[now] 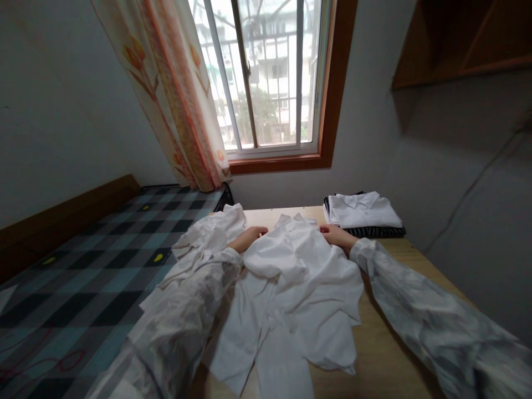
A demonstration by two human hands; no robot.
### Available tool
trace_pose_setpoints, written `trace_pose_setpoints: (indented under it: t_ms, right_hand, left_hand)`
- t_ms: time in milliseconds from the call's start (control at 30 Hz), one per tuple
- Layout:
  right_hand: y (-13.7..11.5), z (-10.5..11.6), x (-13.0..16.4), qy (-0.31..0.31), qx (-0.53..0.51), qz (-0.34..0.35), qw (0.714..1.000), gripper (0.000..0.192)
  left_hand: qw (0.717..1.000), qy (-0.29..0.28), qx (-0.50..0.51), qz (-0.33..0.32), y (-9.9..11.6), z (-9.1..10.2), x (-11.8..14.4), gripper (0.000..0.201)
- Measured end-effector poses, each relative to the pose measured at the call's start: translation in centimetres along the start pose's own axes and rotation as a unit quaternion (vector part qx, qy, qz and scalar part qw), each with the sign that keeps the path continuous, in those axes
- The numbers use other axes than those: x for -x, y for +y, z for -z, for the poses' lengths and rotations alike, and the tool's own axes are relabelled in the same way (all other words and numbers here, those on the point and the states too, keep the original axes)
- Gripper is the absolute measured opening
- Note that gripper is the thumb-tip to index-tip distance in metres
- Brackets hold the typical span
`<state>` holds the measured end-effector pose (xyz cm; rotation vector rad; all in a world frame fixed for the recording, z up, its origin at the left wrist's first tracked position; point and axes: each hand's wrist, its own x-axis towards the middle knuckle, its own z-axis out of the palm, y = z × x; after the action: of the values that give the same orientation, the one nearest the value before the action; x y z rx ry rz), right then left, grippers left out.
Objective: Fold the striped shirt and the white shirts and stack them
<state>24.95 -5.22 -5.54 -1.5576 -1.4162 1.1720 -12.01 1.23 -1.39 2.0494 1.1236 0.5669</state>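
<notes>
Left hand (249,237) and right hand (336,235) each grasp the far edge of a crumpled white shirt (299,282) between them on the counter (386,354); folded stack (364,215) just beyond right hand, bare counter rightward

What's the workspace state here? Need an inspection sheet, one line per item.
Surface: light wooden table, bare wood showing on the right side.
Job's things: crumpled white collared shirt spread on the table, its hem hanging over the near edge.
Clutter: second rumpled white garment at the left edge; folded white shirt on a dark striped stack at the far right corner.
Hands: left hand and right hand rest on the shirt's collar end; grip unclear.
Cables: thin wire running across the right wall.
Surroundings: checked bed to the left, window with floral curtain, wooden shelf.
</notes>
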Motion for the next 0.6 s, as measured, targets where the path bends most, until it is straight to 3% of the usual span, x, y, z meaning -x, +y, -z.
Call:
trace_pose_setpoints:
  t_ms: [233, 433, 600]
  right_hand:
    - [-0.3, 0.3, -0.4, 0.004, -0.041, -0.031, 0.999, 0.034]
    - [-0.4, -1.1, 0.5, -0.016, -0.078, -0.021, 0.997, 0.032]
    - [-0.8, -0.7, 0.3, 0.06, -0.12, 0.006, 0.991, 0.028]
  left_hand:
    - [0.984, 0.177, -0.002, -0.023, 0.0, 1.2, -1.4, 0.027]
    - [0.971, 0.215, 0.104, 0.005, 0.8, 1.8, -2.2, 0.031]
    - [0.973, 0.209, 0.094, -0.021, 1.2, 3.3, -1.8, 0.037]
